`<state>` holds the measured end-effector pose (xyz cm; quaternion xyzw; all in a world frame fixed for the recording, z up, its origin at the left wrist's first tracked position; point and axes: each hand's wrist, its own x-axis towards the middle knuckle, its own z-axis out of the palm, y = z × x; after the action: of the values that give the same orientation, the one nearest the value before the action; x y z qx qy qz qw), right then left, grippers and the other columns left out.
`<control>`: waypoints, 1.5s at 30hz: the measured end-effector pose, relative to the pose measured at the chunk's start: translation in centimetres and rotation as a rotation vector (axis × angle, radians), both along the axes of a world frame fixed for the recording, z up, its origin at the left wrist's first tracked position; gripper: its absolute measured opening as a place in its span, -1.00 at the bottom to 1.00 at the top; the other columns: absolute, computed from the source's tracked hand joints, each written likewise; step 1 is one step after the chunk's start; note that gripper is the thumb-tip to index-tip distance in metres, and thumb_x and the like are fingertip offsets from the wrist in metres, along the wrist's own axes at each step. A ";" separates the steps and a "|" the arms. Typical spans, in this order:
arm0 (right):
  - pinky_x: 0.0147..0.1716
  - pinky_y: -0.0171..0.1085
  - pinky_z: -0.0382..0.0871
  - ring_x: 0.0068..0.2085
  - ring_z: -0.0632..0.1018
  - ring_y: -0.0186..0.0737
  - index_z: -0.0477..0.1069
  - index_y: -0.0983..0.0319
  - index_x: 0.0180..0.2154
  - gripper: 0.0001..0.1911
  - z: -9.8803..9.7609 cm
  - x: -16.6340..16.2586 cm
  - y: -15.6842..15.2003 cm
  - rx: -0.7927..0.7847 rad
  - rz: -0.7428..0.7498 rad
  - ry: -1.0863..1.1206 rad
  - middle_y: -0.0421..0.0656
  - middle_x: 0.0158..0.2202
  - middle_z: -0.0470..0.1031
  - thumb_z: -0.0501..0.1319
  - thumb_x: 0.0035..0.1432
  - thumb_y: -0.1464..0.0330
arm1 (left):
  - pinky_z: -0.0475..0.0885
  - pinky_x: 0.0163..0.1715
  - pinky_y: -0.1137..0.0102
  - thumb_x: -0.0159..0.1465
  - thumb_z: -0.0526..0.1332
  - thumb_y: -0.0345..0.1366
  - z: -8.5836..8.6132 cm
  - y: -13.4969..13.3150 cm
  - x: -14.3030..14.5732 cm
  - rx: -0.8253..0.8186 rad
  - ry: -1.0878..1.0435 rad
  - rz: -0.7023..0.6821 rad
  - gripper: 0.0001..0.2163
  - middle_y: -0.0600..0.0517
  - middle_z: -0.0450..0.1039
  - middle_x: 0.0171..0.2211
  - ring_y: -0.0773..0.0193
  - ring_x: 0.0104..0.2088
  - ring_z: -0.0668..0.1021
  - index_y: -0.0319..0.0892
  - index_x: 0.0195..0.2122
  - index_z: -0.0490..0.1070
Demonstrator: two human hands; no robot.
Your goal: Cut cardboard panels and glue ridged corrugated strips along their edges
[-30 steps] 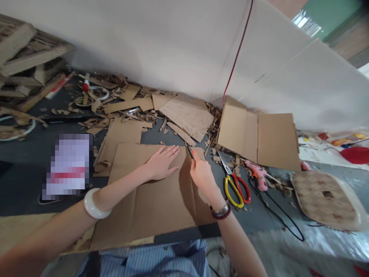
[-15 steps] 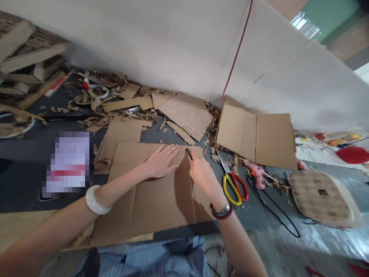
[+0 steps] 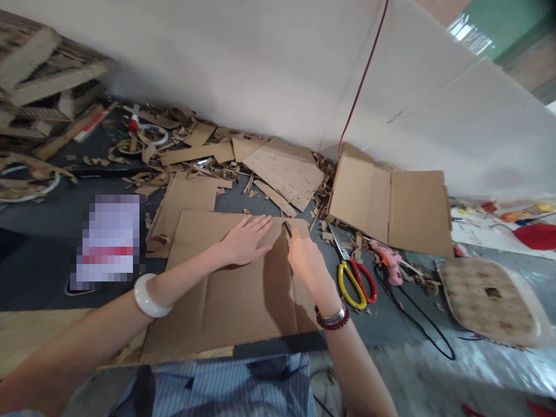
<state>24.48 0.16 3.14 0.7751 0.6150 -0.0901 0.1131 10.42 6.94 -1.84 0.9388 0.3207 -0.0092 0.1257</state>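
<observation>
A flat sheet of brown cardboard (image 3: 243, 301) with fold lines lies in front of me on the dark table. My left hand (image 3: 245, 242) rests palm down on it, fingers stretched out, near the far edge. In my right hand (image 3: 306, 260) is a slim dark utility knife (image 3: 287, 229). Its tip meets the cardboard close to the far edge, beside a fold line; most of the handle is hidden in my grip. Scissors (image 3: 353, 278) with one yellow and one red handle lie just right of that hand.
Cardboard scraps (image 3: 174, 152) and a corrugated piece (image 3: 284, 171) litter the back, along the white wall. A folded cardboard piece (image 3: 419, 211) stands at right, near a pink glue gun (image 3: 391, 263) with a black cord. A patterned cushion (image 3: 489, 301) is far right, a blurred-out phone-like object (image 3: 110, 231) left.
My view has shifted a little, so everything sits slightly further right. Both hands keep nearly the same place on the cardboard, the knife tip still near the far edge.
</observation>
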 end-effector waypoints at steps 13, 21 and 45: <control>-0.47 -0.35 0.30 -0.36 0.54 -0.19 -0.04 0.40 0.17 -0.53 -1.1 -0.8 -3.3 -0.029 -0.042 -0.067 0.05 -0.32 0.49 -0.14 0.22 0.49 | -0.23 0.15 0.22 0.26 -0.19 -0.05 0.0 0.0 0.1 -0.022 0.003 0.010 -0.40 -0.10 -0.20 0.25 0.21 0.23 -0.07 -0.36 0.22 -0.16; -0.47 -0.35 0.30 -0.39 0.55 -0.21 -0.08 0.36 0.19 -0.51 -1.3 -1.2 -5.3 -0.062 -0.086 -0.054 0.03 -0.30 0.49 -0.13 0.22 0.49 | -0.25 0.15 0.22 0.26 -0.20 -0.04 -0.2 0.1 0.1 -0.023 -0.016 0.008 -0.41 -0.10 -0.20 0.25 0.23 0.23 -0.09 -0.33 0.22 -0.14; -0.32 -0.31 0.28 -0.26 0.54 -0.15 0.04 0.27 0.15 -0.57 -0.8 0.0 -0.6 0.107 -0.101 0.046 0.02 -0.28 0.51 -0.15 0.26 0.40 | -0.24 0.15 0.22 0.26 -0.17 -0.07 0.2 0.0 0.0 -0.034 0.004 0.009 -0.41 -0.12 -0.20 0.25 0.20 0.23 -0.08 -0.36 0.22 -0.16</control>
<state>24.53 -0.41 2.32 0.8078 0.5815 -0.0806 0.0525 10.44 6.98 -1.65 0.9351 0.3248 -0.0159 0.1410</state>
